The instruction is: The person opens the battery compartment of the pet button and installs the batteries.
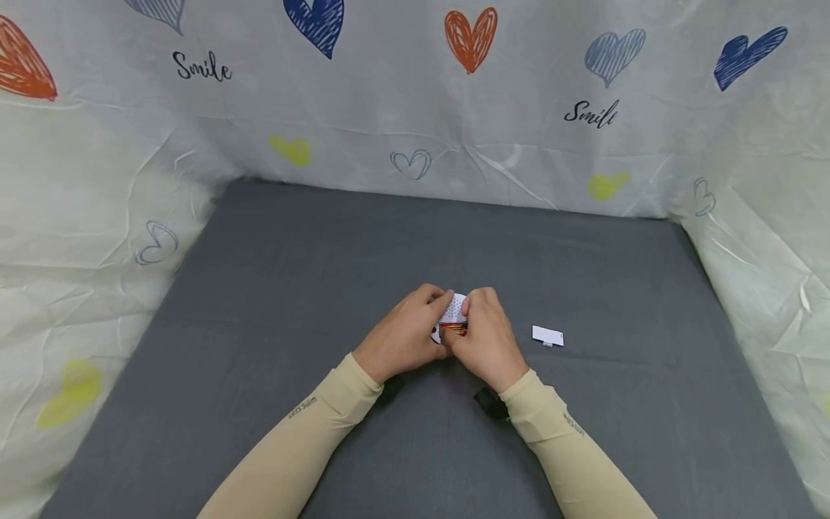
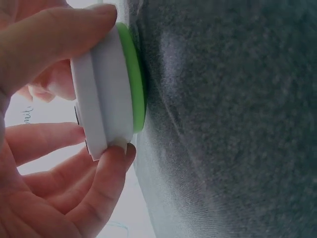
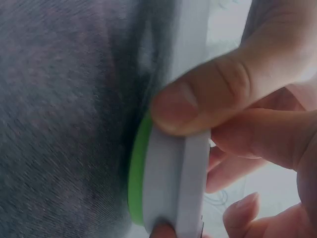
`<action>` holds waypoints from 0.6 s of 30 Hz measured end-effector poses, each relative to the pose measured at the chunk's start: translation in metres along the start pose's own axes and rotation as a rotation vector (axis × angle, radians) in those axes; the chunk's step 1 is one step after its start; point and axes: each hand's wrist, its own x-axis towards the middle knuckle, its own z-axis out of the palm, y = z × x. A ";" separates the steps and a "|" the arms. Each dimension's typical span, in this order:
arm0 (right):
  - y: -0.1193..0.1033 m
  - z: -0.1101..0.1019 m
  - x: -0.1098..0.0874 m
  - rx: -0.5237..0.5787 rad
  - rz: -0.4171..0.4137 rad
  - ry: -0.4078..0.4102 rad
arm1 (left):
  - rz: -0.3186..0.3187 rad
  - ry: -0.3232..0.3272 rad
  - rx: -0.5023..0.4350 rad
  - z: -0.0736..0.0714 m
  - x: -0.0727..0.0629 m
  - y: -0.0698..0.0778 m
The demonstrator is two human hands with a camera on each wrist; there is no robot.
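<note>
Both hands on one part: white round-edged device [image 1: 457, 306] with green base, mid-table, between the two hands. Left hand [image 1: 410, 330] holds its left side, thumb on the rim, fingers on the opposite edge. Right hand [image 1: 488, 337] grips the right side, thumb pressed on the white rim. Green face points down at the grey table [image 1: 324, 252]; can't tell if it's touching. Top face shows a dotted pattern plus a red-orange strip [image 1: 454, 329], partly hidden by fingers. Small flat white piece [image 1: 547, 335] with a little tab on its near edge lies on the table, right of the right hand, not touching it. Cream sleeves [image 1: 272, 450] on both arms. White backdrop [image 1: 389, 94] behind, printed with hearts and "Smile"
</note>
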 end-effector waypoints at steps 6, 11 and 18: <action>0.002 -0.002 0.000 -0.008 0.007 -0.019 | -0.050 -0.029 -0.047 -0.001 0.002 -0.001; 0.009 -0.010 -0.001 -0.003 0.052 -0.054 | -0.079 -0.056 -0.061 -0.001 0.003 -0.001; 0.034 -0.039 -0.011 -0.027 0.014 -0.043 | -0.142 -0.086 -0.039 -0.001 0.004 0.000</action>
